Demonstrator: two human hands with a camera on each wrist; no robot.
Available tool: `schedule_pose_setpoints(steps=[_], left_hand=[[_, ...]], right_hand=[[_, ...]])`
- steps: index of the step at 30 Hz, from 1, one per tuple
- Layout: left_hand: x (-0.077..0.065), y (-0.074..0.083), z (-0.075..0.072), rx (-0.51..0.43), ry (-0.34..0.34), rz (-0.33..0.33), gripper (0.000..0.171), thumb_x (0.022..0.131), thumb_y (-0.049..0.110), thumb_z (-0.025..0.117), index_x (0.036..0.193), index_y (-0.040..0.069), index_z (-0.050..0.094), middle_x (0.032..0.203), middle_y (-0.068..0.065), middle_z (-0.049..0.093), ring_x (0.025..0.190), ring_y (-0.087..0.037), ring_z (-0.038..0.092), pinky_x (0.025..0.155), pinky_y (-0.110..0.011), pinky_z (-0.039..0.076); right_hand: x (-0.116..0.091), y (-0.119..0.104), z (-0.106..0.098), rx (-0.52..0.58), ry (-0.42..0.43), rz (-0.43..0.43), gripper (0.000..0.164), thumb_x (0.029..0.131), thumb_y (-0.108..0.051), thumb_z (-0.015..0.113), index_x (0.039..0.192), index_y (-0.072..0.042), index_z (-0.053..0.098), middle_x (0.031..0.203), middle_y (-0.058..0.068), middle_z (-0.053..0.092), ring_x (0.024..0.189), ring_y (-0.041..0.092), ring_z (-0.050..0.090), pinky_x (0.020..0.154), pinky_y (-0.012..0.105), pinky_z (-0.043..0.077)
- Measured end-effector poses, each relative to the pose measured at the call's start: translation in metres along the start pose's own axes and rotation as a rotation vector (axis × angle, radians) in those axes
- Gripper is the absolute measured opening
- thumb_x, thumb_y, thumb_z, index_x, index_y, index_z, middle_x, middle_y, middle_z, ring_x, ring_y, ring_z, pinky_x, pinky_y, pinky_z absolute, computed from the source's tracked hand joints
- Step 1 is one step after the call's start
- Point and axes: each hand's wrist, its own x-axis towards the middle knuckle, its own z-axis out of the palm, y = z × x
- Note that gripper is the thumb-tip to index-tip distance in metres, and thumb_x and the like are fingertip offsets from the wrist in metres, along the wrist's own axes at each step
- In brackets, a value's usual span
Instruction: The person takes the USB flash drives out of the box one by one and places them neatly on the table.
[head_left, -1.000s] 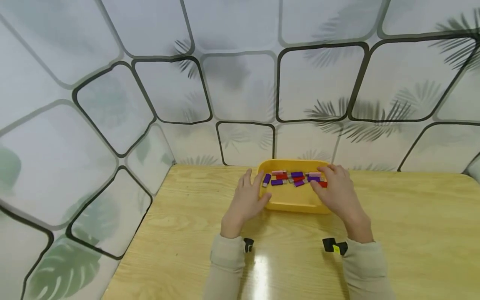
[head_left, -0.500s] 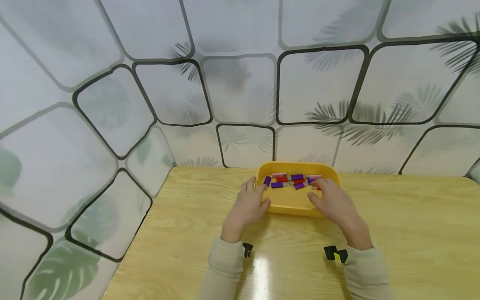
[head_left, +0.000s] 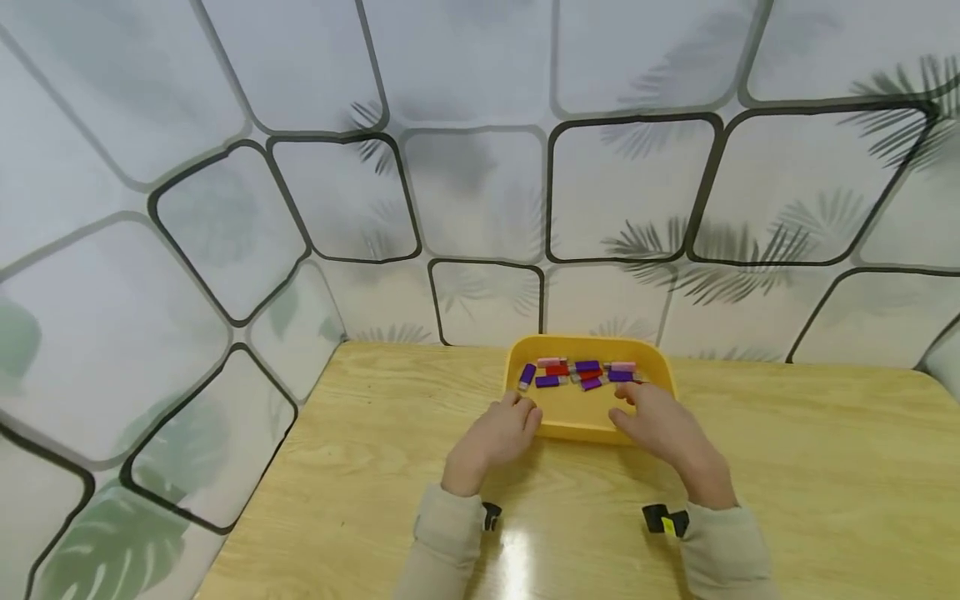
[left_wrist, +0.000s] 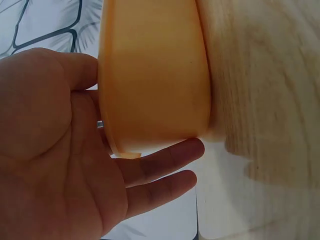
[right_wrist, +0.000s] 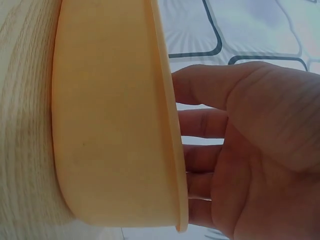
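In the head view, a yellow tray (head_left: 577, 432) on the table holds several USB sticks: a purple stick (head_left: 527, 377) at the left, with a pink stick (head_left: 622, 367) and more purple and red ones beyond. My left hand (head_left: 491, 437) bends over the tray's front-left corner. In the left wrist view, two straight fingers lie outside the tray and others pass behind its rim. A small silver piece (left_wrist: 100, 124) shows between them; whether it is held is hidden. My right hand (head_left: 667, 429) reaches over the front-right rim, thumb and index finger apart, near a mostly covered red stick.
The wooden table (head_left: 360, 467) extends on both sides and in front of the tray. Close behind the tray stands a patterned wall (head_left: 600, 300), and another patterned wall (head_left: 180, 375) bounds the table on the left.
My left fingers have gone from stretched along the tray's left rim to bent at its front corner. My right hand has moved inward from the right rim. The sticks keep their layout.
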Motion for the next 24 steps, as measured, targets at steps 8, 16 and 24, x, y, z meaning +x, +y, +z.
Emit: schedule_pose_setpoints(steps=[8, 16, 24], left_hand=[[0.003, -0.004, 0.007, 0.001, 0.014, -0.001, 0.044, 0.109, 0.034, 0.031, 0.128, 0.006, 0.060, 0.121, -0.011, 0.054, 0.110, -0.032, 0.057, 0.096, -0.045, 0.048], [0.003, -0.007, 0.008, 0.003, 0.029, 0.026, 0.045, 0.109, 0.033, 0.030, 0.120, 0.004, 0.062, 0.111, -0.009, 0.053, 0.099, -0.026, 0.056, 0.092, -0.044, 0.047], [0.006, -0.009, 0.010, -0.018, 0.038, 0.045, 0.040, 0.109, 0.032, 0.031, 0.106, 0.006, 0.063, 0.100, -0.005, 0.052, 0.089, -0.019, 0.050, 0.090, -0.041, 0.044]], right_hand=[[-0.001, 0.005, 0.004, 0.015, 0.003, -0.003, 0.037, 0.097, -0.020, 0.060, 0.123, 0.006, 0.060, 0.116, 0.023, 0.066, 0.104, 0.038, 0.065, 0.086, 0.052, 0.052], [0.002, 0.002, 0.007, -0.016, 0.011, 0.030, 0.032, 0.097, -0.022, 0.060, 0.117, 0.003, 0.063, 0.106, 0.018, 0.069, 0.093, 0.031, 0.066, 0.078, 0.050, 0.053], [0.009, 0.005, 0.020, -0.017, 0.063, 0.068, 0.037, 0.098, -0.023, 0.055, 0.123, 0.003, 0.061, 0.134, 0.032, 0.051, 0.095, 0.035, 0.065, 0.080, 0.052, 0.051]])
